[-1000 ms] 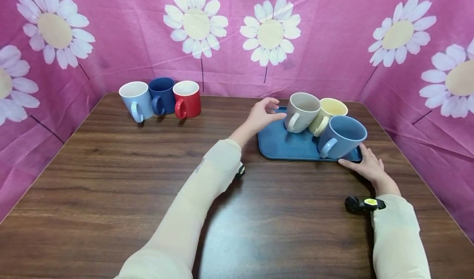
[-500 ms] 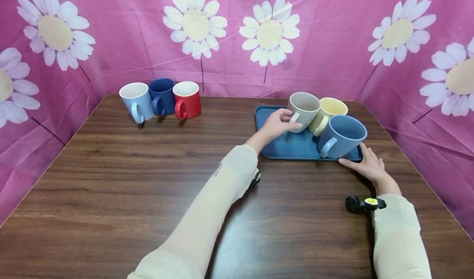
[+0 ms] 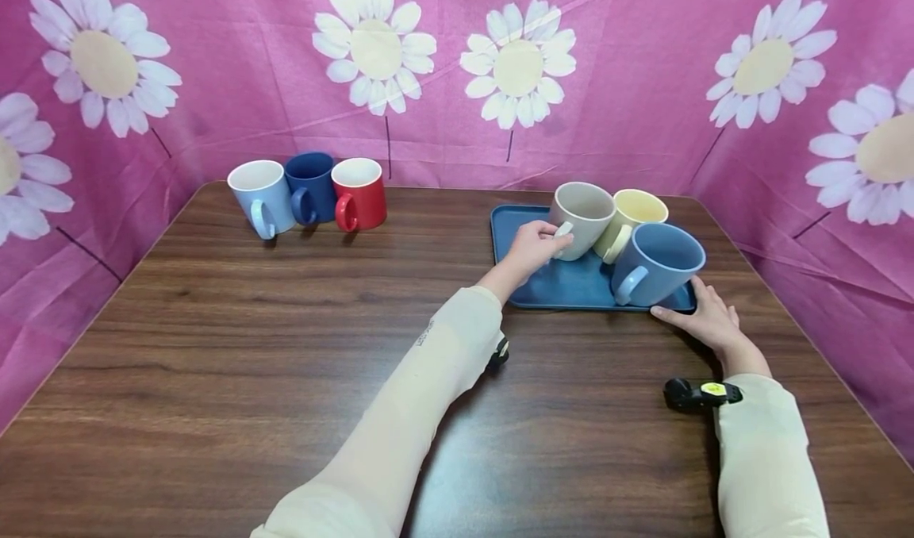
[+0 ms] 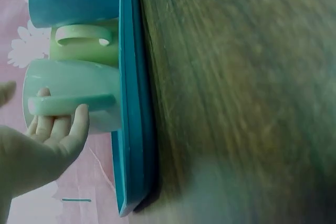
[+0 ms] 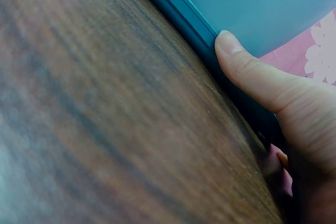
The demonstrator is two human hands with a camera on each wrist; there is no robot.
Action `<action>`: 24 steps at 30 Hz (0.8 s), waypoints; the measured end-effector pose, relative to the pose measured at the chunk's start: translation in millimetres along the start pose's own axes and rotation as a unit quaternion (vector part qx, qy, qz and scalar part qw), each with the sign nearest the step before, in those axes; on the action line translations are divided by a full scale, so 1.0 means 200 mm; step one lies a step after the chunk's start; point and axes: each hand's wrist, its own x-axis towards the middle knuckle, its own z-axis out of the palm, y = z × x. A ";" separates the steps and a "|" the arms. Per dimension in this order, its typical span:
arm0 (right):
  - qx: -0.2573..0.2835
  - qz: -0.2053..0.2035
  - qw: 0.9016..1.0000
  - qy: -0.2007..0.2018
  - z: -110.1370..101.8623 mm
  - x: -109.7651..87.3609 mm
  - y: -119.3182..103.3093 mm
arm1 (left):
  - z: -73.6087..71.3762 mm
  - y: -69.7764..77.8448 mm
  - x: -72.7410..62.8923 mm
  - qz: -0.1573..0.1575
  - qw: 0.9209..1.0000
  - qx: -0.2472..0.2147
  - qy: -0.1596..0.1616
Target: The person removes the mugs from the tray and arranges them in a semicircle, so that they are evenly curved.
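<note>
Your L hand (image 3: 524, 254) is reaching in farther over the tray (image 3: 546, 288) vs 1 s ago, now meeting the gray mug (image 3: 591, 235); your R hand (image 3: 712, 322) is staying put.

Nearest, your pale sleeves are coming in from the near side of the tray, w/ a black wrist device (image 3: 703, 394) showing at the R cuff. Brown table (image 3: 214, 347) is spreading under it all.

Your R hand is holding the tray's near R corner, thumb lying along the rim. On the tray's near R part, the slate-blue mug (image 3: 660, 274) is standing upright, handle pointing L.

Your L grip is narrow: fingers are hooking the gray mug's handle (image 4: 73, 104), while the thumb is standing off it in the L wrist view. That mug is sitting upright toward the tray's far side, approx. mid-width. Just R of it, still on the tray, the yellow mug (image 3: 630, 219) is standing.

Well L of the tray, light-blue mug (image 3: 269, 211), navy mug (image 3: 314, 190) & red mug (image 3: 367, 198) are standing close together. Beyond the tray, pink daisy cloth (image 3: 443, 145) is hanging.
</note>
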 end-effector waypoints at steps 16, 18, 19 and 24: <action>-0.001 -0.002 1.000 0.003 0.00 0.00 -0.01 | -0.03 0.00 -0.06 -0.063 0.998 -0.022 -0.017; -0.001 -0.002 1.000 0.003 0.00 0.00 -0.01 | -0.04 0.00 -0.07 -0.072 0.997 -0.023 -0.025; 0.000 -0.002 1.000 0.003 0.00 0.00 -0.01 | -0.05 0.00 -0.07 -0.076 0.996 -0.024 -0.029; 0.002 -0.001 1.000 0.001 0.00 -0.01 -0.01 | -0.08 -0.01 -0.09 -0.091 0.995 -0.031 -0.036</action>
